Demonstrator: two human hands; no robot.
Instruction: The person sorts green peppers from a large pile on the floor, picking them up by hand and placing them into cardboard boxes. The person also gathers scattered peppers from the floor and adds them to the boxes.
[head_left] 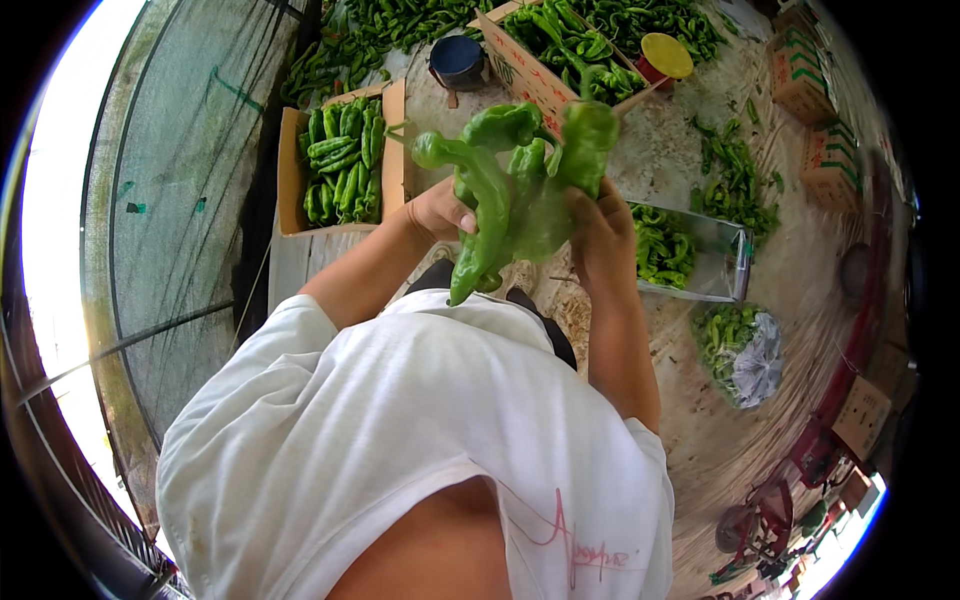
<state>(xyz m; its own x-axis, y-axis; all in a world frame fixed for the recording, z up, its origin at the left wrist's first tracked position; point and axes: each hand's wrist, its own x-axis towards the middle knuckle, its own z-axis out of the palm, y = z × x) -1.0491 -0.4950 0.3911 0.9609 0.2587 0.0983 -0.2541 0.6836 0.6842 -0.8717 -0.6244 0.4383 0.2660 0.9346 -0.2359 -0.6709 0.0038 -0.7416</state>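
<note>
Between my two hands, in front of my body, several long green peppers [490,205] are held up in a loose bunch. My left hand [442,210] grips the bunch from the left, its thumb lying against one curved pepper. On the other side my right hand [604,222] is closed round more green peppers [588,140], which look blurred; part of its fingers is hidden behind them. A cardboard box [394,140] stands beyond my left forearm, with green peppers [342,165] lined up inside.
A larger cardboard box [525,75] of peppers stands ahead, beside a dark blue round stool [457,62] and a yellow-topped one [667,56]. Right of me are a clear-lined crate [720,250] and a plastic bag [757,360] with peppers. Loose peppers [735,175] lie on the floor.
</note>
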